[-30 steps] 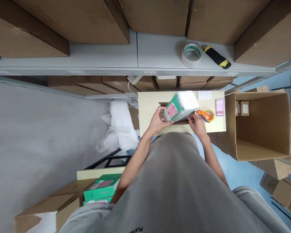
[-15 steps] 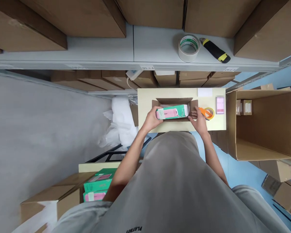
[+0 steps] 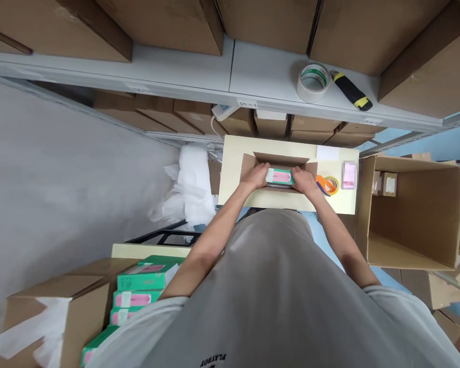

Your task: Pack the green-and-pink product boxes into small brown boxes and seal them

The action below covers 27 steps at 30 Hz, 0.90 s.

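A small open cardboard box [image 3: 249,164] stands on a pale yellow table [image 3: 230,174]. Inside it lies a green and pink product box [image 3: 279,177]. My left hand [image 3: 256,176] grips the product box's left end and my right hand [image 3: 303,180] its right end, both with fingers curled down into the cardboard box. My grey shirt hides my forearms' lower parts.
An orange tape dispenser [image 3: 327,184] and a pink phone [image 3: 348,175] lie right of the box. A large open carton [image 3: 410,209] stands at right. A carton at lower left holds several green product boxes [image 3: 145,278]. A tape roll [image 3: 312,82] and a cutter [image 3: 350,91] rest on the shelf. White foam wrap [image 3: 189,184] is heaped at left.
The product box went from tilted above the cardboard box to level, then down inside it. Both hands followed it down and closed in on its ends.
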### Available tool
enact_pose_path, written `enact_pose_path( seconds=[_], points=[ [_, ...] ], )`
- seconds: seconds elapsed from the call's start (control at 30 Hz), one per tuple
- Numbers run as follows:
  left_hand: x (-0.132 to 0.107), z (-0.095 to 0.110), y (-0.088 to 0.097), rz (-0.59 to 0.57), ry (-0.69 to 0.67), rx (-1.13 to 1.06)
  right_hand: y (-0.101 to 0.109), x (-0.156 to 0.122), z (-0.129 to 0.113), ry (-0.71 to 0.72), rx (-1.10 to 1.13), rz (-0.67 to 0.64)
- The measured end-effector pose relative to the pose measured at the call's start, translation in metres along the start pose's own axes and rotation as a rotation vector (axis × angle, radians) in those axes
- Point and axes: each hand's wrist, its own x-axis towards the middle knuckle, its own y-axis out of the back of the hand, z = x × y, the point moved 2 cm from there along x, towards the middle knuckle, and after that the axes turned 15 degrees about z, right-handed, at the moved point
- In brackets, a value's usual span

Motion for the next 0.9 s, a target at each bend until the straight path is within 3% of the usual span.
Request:
enact_pose_path(
  seconds=[0.17, 0.3, 0.37, 0.47, 0.53, 0.6, 0.7, 0.9],
  points=[
    [0.011, 0.017, -0.01, -0.079, 0.002, 0.091, -0.013, 0.017, -0.013, 0.092, -0.09, -0.047],
    [0.001, 0.018, 0.0, -0.036, -0.01, 0.092, -0.007, 0.011, -0.01, 0.117, -0.085, -0.015],
    [-0.017, 0.014, 0.012, 0.07, -0.033, 0.047, 0.001, -0.006, 0.0, 0.104, -0.03, 0.098],
    [-0.052, 0.004, 0.031, 0.395, -0.057, -0.101, 0.011, -0.043, 0.024, -0.024, 0.165, 0.465],
    [-0.073, -0.003, 0.04, 0.571, 0.013, -0.133, 0.009, -0.068, 0.04, -0.173, 0.267, 0.672],
    [-0.087, -0.006, 0.043, 0.661, 0.126, -0.14, 0.0, -0.083, 0.05, -0.297, 0.336, 0.759],
    [-0.093, -0.005, 0.039, 0.676, 0.255, -0.164, -0.018, -0.087, 0.054, -0.371, 0.429, 0.737],
    [-0.081, 0.003, 0.019, 0.546, 0.329, -0.17, -0.034, -0.077, 0.042, -0.398, 0.566, 0.642]
  ],
)
